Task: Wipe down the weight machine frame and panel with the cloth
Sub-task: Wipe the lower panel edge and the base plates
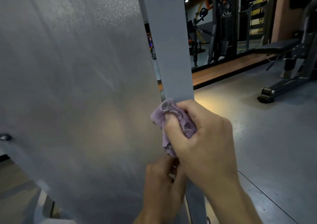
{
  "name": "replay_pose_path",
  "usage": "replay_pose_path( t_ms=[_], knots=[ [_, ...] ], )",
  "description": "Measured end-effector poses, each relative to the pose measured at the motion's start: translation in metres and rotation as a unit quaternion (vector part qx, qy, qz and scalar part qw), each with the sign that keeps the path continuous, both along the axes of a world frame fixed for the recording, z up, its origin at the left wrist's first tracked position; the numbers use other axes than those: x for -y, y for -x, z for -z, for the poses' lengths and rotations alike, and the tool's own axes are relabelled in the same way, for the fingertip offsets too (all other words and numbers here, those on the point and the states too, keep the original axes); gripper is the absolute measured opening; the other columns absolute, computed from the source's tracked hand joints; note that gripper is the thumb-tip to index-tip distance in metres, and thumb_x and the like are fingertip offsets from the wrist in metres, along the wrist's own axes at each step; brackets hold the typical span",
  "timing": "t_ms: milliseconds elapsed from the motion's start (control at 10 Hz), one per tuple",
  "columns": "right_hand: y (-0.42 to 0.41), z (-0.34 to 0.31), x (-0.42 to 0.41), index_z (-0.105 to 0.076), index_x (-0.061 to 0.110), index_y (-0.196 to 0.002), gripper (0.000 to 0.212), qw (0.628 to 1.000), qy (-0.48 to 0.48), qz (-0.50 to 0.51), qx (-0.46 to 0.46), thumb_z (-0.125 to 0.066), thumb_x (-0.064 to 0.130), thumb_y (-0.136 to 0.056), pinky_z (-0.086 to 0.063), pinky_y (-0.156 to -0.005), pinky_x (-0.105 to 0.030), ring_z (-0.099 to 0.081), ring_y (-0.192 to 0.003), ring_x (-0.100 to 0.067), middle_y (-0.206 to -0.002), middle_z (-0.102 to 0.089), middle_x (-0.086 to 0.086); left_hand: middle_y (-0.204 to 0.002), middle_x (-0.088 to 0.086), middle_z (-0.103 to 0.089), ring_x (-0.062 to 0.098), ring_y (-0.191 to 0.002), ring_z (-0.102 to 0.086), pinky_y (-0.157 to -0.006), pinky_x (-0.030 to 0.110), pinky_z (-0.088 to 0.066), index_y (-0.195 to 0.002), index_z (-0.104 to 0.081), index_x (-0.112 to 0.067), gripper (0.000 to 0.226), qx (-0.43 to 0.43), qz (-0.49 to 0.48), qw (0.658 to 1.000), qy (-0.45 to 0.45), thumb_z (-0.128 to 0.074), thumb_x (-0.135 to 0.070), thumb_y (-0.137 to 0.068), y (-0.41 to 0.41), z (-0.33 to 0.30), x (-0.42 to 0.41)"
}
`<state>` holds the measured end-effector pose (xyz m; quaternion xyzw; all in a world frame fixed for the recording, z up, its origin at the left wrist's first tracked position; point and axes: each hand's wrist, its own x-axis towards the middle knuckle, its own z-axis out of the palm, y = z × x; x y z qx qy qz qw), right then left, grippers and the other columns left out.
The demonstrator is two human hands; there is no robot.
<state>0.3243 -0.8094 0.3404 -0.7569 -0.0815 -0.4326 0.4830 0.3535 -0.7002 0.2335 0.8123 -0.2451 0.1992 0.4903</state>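
The right hand [202,138] is gripping a bunched purple cloth [173,120], thumb and fingers curled round it, and is pressing it against the grey upright frame post [173,52] where the post is meeting the right edge of the big frosted panel [68,86]. The left hand [161,186] is sitting just below, fingers curled in toward the trailing tail of the cloth; it is looking as though it is pinching that tail, though the right hand is covering the contact and I cannot tell for certain.

The step in hand appears to be wiping the post. To do it well, the person is probably needing to wrap the cloth round the face and both edges of the post, so that one pass is cleaning three sides. Steady pressure and long strokes along the post's length are likely better than short scrubs. The narrow gap between post and panel is a likely dust trap, so a folded edge of cloth pushed into it is worth the trouble.

The panel is showing fine speckles near its far top and faint streaks across the middle, so it is probably wanting overlapping passes from top to bottom. The cloth is crumpled into a ball; opening it to a flat fold is likely giving more clean surface.

To the far right, a black bench [277,47] is standing on the grey floor [257,120].
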Motion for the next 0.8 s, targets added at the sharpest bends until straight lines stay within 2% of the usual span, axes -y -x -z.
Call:
replay_pose_path(
  t_ms=[100, 200, 300, 400, 500, 600, 700, 800],
  knots=[
    [0.000, 0.000, -0.003, -0.065, 0.026, -0.082, 0.014, 1.000, 0.001, -0.008, -0.020, -0.059, 0.036, -0.090, -0.049, -0.056, -0.034, -0.059, -0.058, -0.013, -0.059, -0.059, 0.011, -0.058, -0.032, -0.056, -0.013, -0.054, -0.051, -0.055, 0.002, -0.035, -0.074, -0.065, -0.057, 0.019, 0.004, -0.004, 0.999, 0.042, -0.059, -0.039, -0.072, 0.003, -0.006, 0.005],
    [-0.001, 0.001, -0.011, -0.066, 0.026, -0.087, 0.016, 1.000, 0.002, -0.017, -0.021, -0.056, 0.037, -0.093, -0.051, -0.059, -0.040, -0.061, -0.060, -0.014, -0.061, -0.061, 0.010, -0.055, -0.034, -0.055, -0.013, -0.053, -0.053, -0.053, 0.001, -0.035, -0.074, -0.063, -0.065, 0.023, -0.024, 0.022, 0.998, 0.053, -0.055, -0.044, -0.066, 0.007, -0.009, 0.007],
    [0.001, -0.001, -0.016, -0.068, 0.027, -0.095, 0.017, 0.998, 0.012, -0.054, -0.016, -0.055, 0.037, -0.095, -0.053, -0.060, -0.038, -0.065, -0.066, -0.012, -0.067, -0.066, 0.010, -0.056, -0.038, -0.057, -0.015, -0.056, -0.056, -0.054, -0.001, -0.037, -0.071, -0.064, -0.060, 0.020, -0.043, 0.016, 0.994, 0.096, -0.055, -0.050, -0.056, 0.011, -0.007, 0.012],
    [0.003, -0.001, -0.007, -0.069, 0.027, -0.090, 0.014, 0.999, -0.015, -0.046, -0.011, -0.060, 0.035, -0.097, -0.049, -0.053, -0.024, -0.063, -0.062, -0.009, -0.063, -0.062, 0.013, -0.052, -0.035, -0.055, -0.013, -0.051, -0.054, -0.052, 0.000, -0.037, -0.066, -0.064, -0.060, 0.017, -0.018, 0.016, 0.997, 0.079, -0.054, -0.048, -0.058, 0.013, -0.012, 0.017],
    [0.001, -0.001, 0.005, -0.068, 0.027, -0.088, 0.012, 0.998, -0.033, -0.037, -0.025, -0.063, 0.031, -0.097, -0.040, -0.051, -0.014, -0.061, -0.062, -0.006, -0.059, -0.059, 0.014, -0.046, -0.025, -0.048, -0.010, -0.044, -0.038, -0.046, 0.007, -0.029, -0.057, -0.062, -0.043, 0.011, 0.005, -0.001, 0.998, 0.060, -0.058, -0.039, -0.067, 0.013, -0.018, 0.015],
    [0.005, -0.001, -0.004, -0.069, 0.026, -0.091, 0.011, 0.992, -0.011, -0.117, -0.036, -0.061, 0.027, -0.100, -0.045, -0.053, -0.018, -0.063, -0.062, -0.005, -0.061, -0.062, 0.016, -0.046, -0.028, -0.051, -0.015, -0.046, -0.045, -0.049, 0.002, -0.033, -0.049, -0.054, -0.033, 0.013, -0.006, -0.013, 0.998, 0.065, -0.057, -0.042, -0.058, 0.014, -0.015, 0.016],
    [0.007, -0.001, 0.013, -0.071, 0.023, -0.090, 0.011, 0.985, -0.078, -0.154, -0.024, -0.064, 0.024, -0.099, -0.050, -0.052, -0.025, -0.064, -0.061, -0.008, -0.068, -0.067, 0.009, -0.053, -0.026, -0.059, -0.013, -0.049, -0.051, -0.051, 0.011, -0.039, -0.060, -0.064, -0.034, 0.013, 0.010, -0.014, 0.999, 0.043, -0.058, -0.041, -0.069, 0.013, -0.016, 0.014],
    [-0.005, 0.012, 0.061, -0.071, 0.020, -0.087, 0.014, 0.967, -0.237, -0.092, 0.003, -0.063, 0.025, -0.097, -0.041, -0.048, -0.024, -0.053, -0.056, -0.007, -0.065, -0.062, 0.007, -0.078, -0.008, -0.075, 0.008, -0.073, -0.073, -0.065, 0.019, -0.054, -0.092, -0.072, -0.037, 0.019, -0.013, 0.031, 0.998, 0.053, -0.054, -0.031, -0.090, 0.011, -0.017, 0.019]
  ],
)
